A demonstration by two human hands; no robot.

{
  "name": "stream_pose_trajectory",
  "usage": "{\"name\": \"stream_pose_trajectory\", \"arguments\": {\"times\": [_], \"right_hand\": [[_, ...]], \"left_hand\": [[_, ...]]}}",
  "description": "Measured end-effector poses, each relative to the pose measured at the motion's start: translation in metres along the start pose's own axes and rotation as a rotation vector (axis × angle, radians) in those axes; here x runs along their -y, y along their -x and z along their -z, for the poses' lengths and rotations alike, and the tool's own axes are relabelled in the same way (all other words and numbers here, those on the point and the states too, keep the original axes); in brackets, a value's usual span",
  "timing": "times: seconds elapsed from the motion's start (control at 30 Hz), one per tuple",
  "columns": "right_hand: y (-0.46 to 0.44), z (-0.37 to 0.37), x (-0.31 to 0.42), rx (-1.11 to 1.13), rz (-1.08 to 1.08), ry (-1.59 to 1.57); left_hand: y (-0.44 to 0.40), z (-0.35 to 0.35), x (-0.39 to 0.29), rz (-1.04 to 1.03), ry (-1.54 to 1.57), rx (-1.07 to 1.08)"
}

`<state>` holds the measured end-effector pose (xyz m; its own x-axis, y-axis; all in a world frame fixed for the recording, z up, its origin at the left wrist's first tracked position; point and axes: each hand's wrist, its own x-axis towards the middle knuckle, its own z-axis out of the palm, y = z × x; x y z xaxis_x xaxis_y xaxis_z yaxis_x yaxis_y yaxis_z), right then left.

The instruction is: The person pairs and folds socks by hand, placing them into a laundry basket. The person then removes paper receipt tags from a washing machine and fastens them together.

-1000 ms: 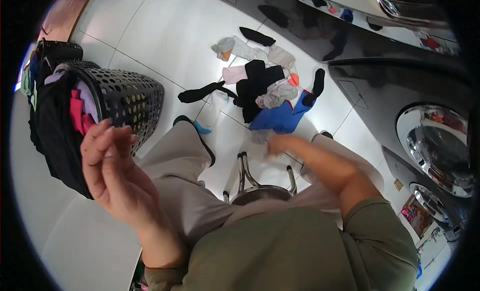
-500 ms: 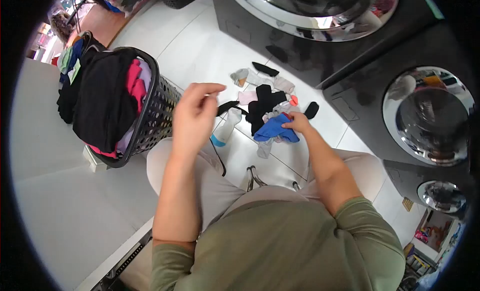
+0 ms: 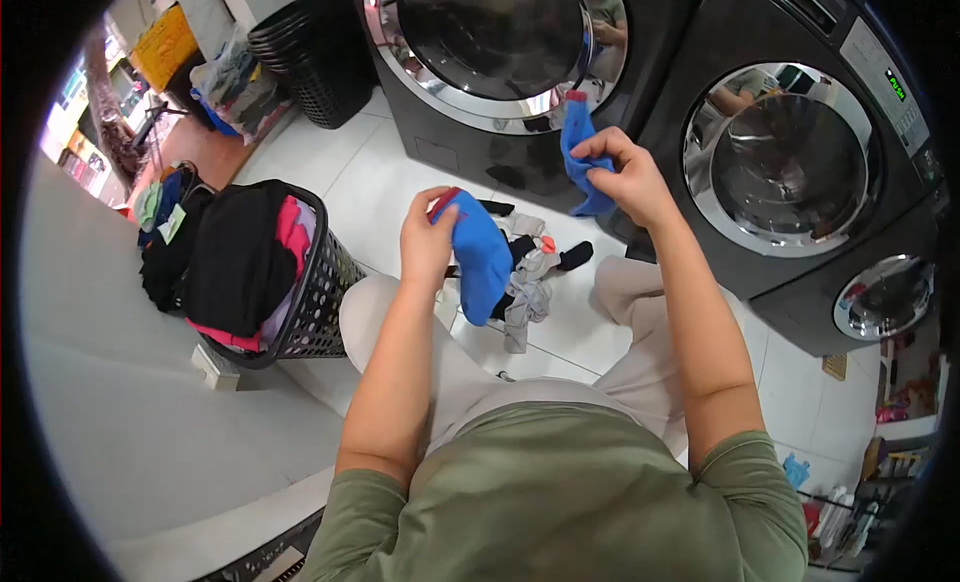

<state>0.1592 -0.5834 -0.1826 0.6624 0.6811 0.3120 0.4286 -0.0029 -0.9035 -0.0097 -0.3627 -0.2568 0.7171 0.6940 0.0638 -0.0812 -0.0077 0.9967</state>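
Observation:
My left hand (image 3: 428, 240) pinches a blue sock (image 3: 482, 267) by its dark red cuff, and the sock hangs down over the floor. Up and to the right, my right hand (image 3: 622, 175) grips a second blue sock (image 3: 577, 132), whose red edge points upward. The two socks are apart from each other. Beneath them on the white tiles lies a loose pile of socks: grey ones (image 3: 527, 300), a black one (image 3: 576, 256) at the right and another black one (image 3: 494, 208) at the back. The blue sock in my left hand hides part of the pile.
A black laundry basket (image 3: 318, 312) heaped with clothes, a black garment (image 3: 240, 262) on top, stands at my left. Dark front-loading machines (image 3: 640, 92) line the far and right sides. Stacked black baskets (image 3: 310, 57) stand at the back left.
My right hand has lifted blue fabric off the pile, and each hand now holds a blue sock above the floor. My left hand was empty before. The view has tilted upward.

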Motion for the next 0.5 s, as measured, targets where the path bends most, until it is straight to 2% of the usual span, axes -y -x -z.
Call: {"name": "stream_pose_trajectory", "arguments": {"times": [0.03,0.1,0.13,0.2,0.23,0.27,0.3,0.33,0.4,0.43,0.5], "right_hand": [[-0.002,0.004,0.009,0.084,-0.086,-0.23],[-0.008,0.002,0.02,0.258,0.033,-0.353],[-0.014,0.0,0.022,0.357,0.089,-0.413],[-0.026,-0.01,0.013,0.575,0.152,-0.455],[-0.027,-0.017,0.01,0.643,0.119,-0.437],[-0.028,-0.025,0.009,0.704,0.089,-0.413],[-0.03,-0.032,0.0,0.79,0.085,-0.364],[-0.031,-0.038,-0.013,0.834,0.22,-0.218],[-0.017,-0.048,-0.013,0.81,-0.094,-0.365],[-0.013,-0.051,-0.012,0.729,-0.005,-0.363],[-0.011,-0.044,-0.029,0.682,0.033,0.076]], "left_hand": [[0.001,0.001,0.0,0.08,0.042,0.048],[0.012,0.003,-0.022,0.231,0.132,0.12],[0.013,0.004,-0.022,0.313,0.179,0.232],[0.017,-0.004,-0.033,0.423,0.499,0.317],[0.026,-0.001,-0.046,0.506,0.652,0.474],[0.033,-0.007,-0.058,0.52,0.628,0.45],[0.04,-0.014,-0.064,0.497,0.596,0.294],[0.041,-0.018,-0.069,0.465,0.557,0.152],[0.03,-0.012,-0.061,0.409,0.338,0.055],[0.025,-0.007,-0.055,0.382,0.232,0.007],[0.017,0.008,-0.055,0.33,0.324,-0.05]]}}
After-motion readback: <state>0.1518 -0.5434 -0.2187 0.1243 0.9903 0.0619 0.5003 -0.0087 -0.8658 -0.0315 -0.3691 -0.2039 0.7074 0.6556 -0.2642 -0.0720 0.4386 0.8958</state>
